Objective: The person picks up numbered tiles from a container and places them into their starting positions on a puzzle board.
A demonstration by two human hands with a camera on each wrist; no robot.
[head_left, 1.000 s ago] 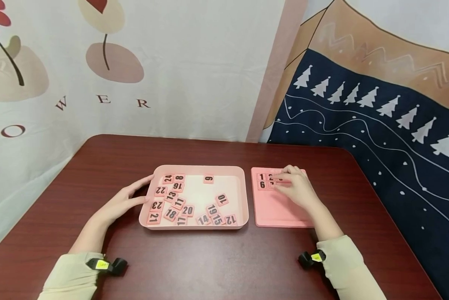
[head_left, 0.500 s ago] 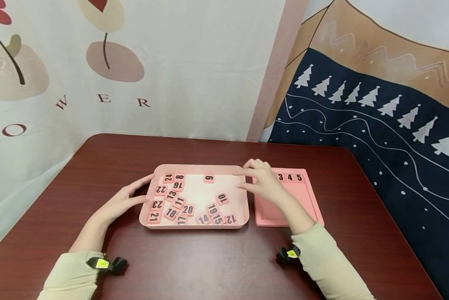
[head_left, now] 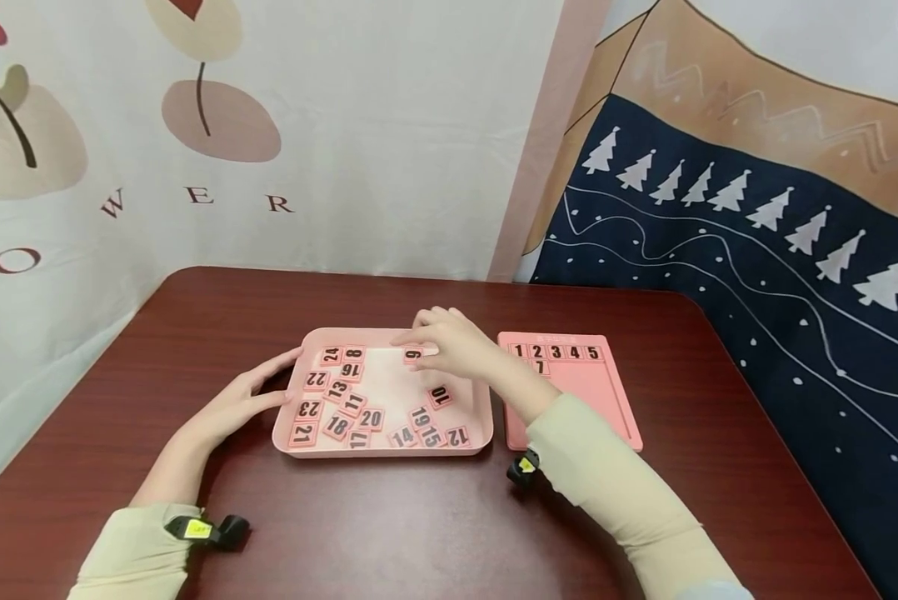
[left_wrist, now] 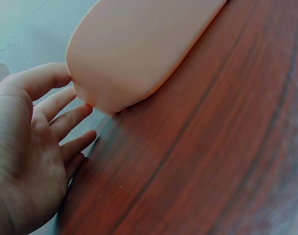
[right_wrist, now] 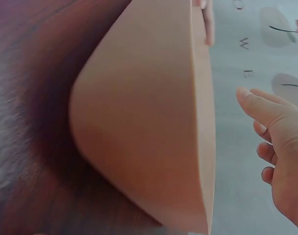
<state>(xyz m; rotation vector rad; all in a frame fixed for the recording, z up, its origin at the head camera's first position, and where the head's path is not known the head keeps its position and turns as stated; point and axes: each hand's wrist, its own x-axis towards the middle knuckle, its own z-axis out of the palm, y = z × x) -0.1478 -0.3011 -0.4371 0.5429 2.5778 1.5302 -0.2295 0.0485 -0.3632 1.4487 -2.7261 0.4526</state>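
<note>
A pale pink tray (head_left: 389, 454) holds several number tiles lying at mixed angles. My left hand (head_left: 235, 404) touches the tray's left side with relaxed, spread fingers, as the left wrist view shows at the tray wall (left_wrist: 124, 54). Over the tray's far part is my right hand (head_left: 452, 343), thumb and index finger apart near the 9 tile (head_left: 412, 356). Nothing is seen between the fingers of the right hand (right_wrist: 281, 142) in the right wrist view. To the right lies a pink board (head_left: 584, 400) with tiles 1 to 5 in its top row and the 7 tile (head_left: 541, 367) below, partly covered by the right forearm.
Both the tray and the board lie on a dark red-brown wooden table (head_left: 389, 533). Behind it hang a white printed cloth (head_left: 389, 167) and a navy cloth (head_left: 681, 242) with trees. Black wrist cameras sit on both forearms.
My right hand has moved left from the board, past the tray's right rim, to above the 9 tile. The left hand stays at the tray's side. The view has shifted slightly.
</note>
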